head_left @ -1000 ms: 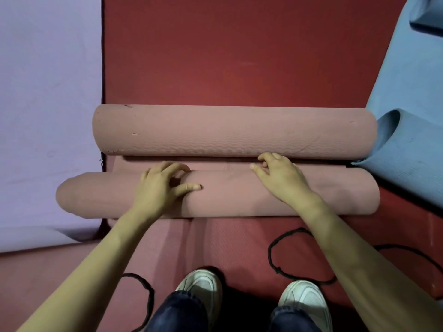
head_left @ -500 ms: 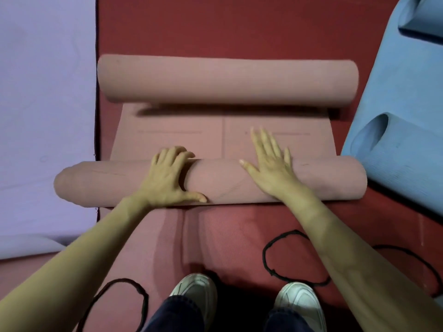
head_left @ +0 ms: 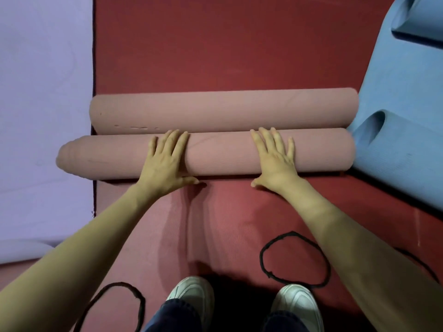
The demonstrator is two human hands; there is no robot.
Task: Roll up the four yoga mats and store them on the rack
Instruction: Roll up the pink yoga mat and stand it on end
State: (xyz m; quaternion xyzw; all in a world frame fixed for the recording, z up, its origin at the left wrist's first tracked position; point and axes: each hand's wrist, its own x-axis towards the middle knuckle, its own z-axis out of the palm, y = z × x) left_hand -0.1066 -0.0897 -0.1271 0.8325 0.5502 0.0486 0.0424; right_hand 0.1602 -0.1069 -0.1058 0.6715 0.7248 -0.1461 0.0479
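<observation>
**Both hands flat on a pink roll**

Head view. The near roll [head_left: 223, 154] is shown lying crosswise on the red mat [head_left: 227, 44] and is touched along its far side by a second roll [head_left: 223, 110]. The left hand [head_left: 165, 164] and right hand [head_left: 275, 159] are laid on top of the near roll, well apart, with fingers straight and spread; nothing is gripped. A purple mat [head_left: 43, 92] is seen under the near roll's left end, a blue mat [head_left: 398, 144] at its right end. A black loop [head_left: 263, 257] lies on the viewer's side of the near roll.

Far roll [head_left: 223, 111] lay touching near roll [head_left: 220, 155] along its length. Blue mat [head_left: 395, 149] crowded their right ends. Red mat [head_left: 227, 44] beyond lay open.
</observation>
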